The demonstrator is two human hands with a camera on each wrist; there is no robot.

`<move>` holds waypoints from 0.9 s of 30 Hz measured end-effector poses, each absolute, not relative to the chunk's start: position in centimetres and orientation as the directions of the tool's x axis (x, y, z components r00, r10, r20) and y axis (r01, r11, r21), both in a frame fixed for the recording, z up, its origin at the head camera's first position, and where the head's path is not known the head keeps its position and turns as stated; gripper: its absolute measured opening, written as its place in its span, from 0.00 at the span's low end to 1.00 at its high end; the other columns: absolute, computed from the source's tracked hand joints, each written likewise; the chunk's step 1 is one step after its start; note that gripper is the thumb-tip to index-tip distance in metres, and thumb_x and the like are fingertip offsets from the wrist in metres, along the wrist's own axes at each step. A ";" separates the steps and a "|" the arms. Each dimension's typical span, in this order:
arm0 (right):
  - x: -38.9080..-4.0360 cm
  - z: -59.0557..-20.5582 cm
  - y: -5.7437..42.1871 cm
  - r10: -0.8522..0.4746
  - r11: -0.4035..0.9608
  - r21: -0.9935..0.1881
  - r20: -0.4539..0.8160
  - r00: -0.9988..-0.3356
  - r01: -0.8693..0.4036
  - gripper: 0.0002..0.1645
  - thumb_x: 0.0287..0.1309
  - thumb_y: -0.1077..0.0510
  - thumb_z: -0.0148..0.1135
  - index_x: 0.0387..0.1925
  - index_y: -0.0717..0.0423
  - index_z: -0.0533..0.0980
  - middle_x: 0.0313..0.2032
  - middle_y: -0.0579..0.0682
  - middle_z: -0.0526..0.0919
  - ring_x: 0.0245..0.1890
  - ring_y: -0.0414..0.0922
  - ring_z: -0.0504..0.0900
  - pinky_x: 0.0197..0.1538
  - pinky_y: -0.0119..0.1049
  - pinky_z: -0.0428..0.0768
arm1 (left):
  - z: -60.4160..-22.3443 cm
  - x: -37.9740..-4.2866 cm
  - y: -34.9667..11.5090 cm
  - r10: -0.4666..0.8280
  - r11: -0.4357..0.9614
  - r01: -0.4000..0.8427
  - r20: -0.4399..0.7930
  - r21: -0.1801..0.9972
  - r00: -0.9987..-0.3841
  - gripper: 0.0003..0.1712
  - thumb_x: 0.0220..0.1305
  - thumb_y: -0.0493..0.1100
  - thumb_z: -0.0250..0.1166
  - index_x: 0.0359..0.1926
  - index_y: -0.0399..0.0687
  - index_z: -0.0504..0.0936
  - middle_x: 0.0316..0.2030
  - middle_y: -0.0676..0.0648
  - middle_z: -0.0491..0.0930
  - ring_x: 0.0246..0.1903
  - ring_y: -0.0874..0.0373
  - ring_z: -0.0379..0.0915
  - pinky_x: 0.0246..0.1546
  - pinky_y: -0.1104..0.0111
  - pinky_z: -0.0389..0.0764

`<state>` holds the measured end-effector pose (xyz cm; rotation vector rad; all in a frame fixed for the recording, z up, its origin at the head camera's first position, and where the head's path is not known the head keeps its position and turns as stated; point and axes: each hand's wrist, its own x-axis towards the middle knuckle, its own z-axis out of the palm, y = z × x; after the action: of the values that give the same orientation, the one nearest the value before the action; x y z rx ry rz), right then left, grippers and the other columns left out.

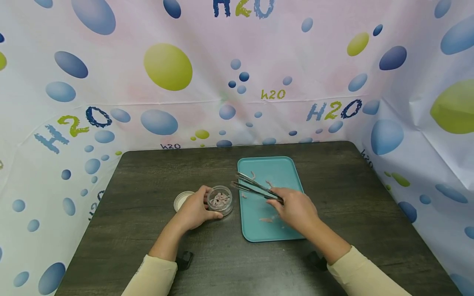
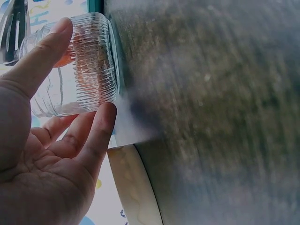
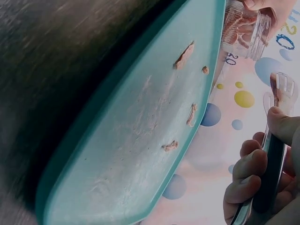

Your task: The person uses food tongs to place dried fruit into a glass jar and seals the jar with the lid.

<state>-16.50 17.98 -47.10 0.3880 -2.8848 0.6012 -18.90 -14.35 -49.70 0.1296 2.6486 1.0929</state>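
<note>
In the head view my left hand (image 1: 195, 209) grips a small clear glass jar (image 1: 226, 210) with thumb and fingers on opposite sides. Ribbed walls show on the jar (image 2: 96, 61) in the left wrist view, and pale pinkish strips (image 1: 220, 200) lie inside. My right hand (image 1: 296, 207) holds metal tongs (image 1: 255, 190) over a turquoise tray (image 1: 255, 234). Their two arms stand apart, with nothing visible between the tips, which point towards the jar. One tip of the tongs (image 3: 281, 89) has fork-like tines. A few strips and scraps (image 3: 184, 55) lie scattered on the tray.
A round, pale lid (image 1: 182, 200) lies left of the jar, partly behind my left hand. Everything stands on a dark wood-grain table (image 1: 177, 172). A white sheet (image 1: 122, 74) printed with blue and green bubbles hangs behind and beside it.
</note>
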 end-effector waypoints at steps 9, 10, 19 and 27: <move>-16.5 -47.3 18.8 -0.204 0.891 -0.376 0.172 -0.964 -0.256 0.27 0.65 0.46 0.78 0.63 0.45 0.87 0.55 0.53 0.93 0.33 0.43 0.89 0.24 0.33 0.73 | -49.7 -18.9 -14.4 0.188 0.702 -0.020 -0.212 0.712 -0.959 0.51 0.56 0.49 0.87 0.74 0.44 0.70 0.62 0.39 0.85 0.55 0.46 0.87 0.57 0.51 0.87; -16.5 -47.4 18.9 -0.201 0.892 -0.377 0.166 -0.966 -0.250 0.27 0.65 0.46 0.78 0.63 0.45 0.87 0.55 0.52 0.93 0.34 0.43 0.89 0.25 0.33 0.74 | -49.7 -18.9 -14.4 0.189 0.702 -0.020 -0.212 0.712 -0.959 0.51 0.56 0.49 0.87 0.75 0.44 0.70 0.62 0.39 0.85 0.55 0.46 0.87 0.57 0.51 0.87; -16.5 -47.9 19.8 -0.205 0.901 -0.354 0.166 -0.965 -0.252 0.27 0.64 0.46 0.79 0.62 0.47 0.87 0.51 0.51 0.94 0.37 0.46 0.92 0.31 0.41 0.84 | -49.4 -18.8 -14.4 0.192 0.700 -0.024 -0.221 0.713 -0.956 0.52 0.56 0.50 0.87 0.75 0.43 0.70 0.62 0.38 0.84 0.57 0.43 0.86 0.58 0.50 0.87; -16.3 -48.5 20.1 -0.221 0.907 -0.332 0.146 -0.964 -0.258 0.26 0.64 0.46 0.79 0.61 0.50 0.87 0.52 0.53 0.94 0.38 0.48 0.93 0.31 0.41 0.85 | -49.5 -18.8 -14.4 0.196 0.700 -0.019 -0.218 0.713 -0.956 0.51 0.56 0.50 0.87 0.74 0.43 0.70 0.61 0.37 0.84 0.57 0.43 0.86 0.57 0.50 0.87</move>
<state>-16.33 20.14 -48.48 0.3737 -2.9652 0.5378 -18.81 -14.40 -49.54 0.1397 2.6332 1.1095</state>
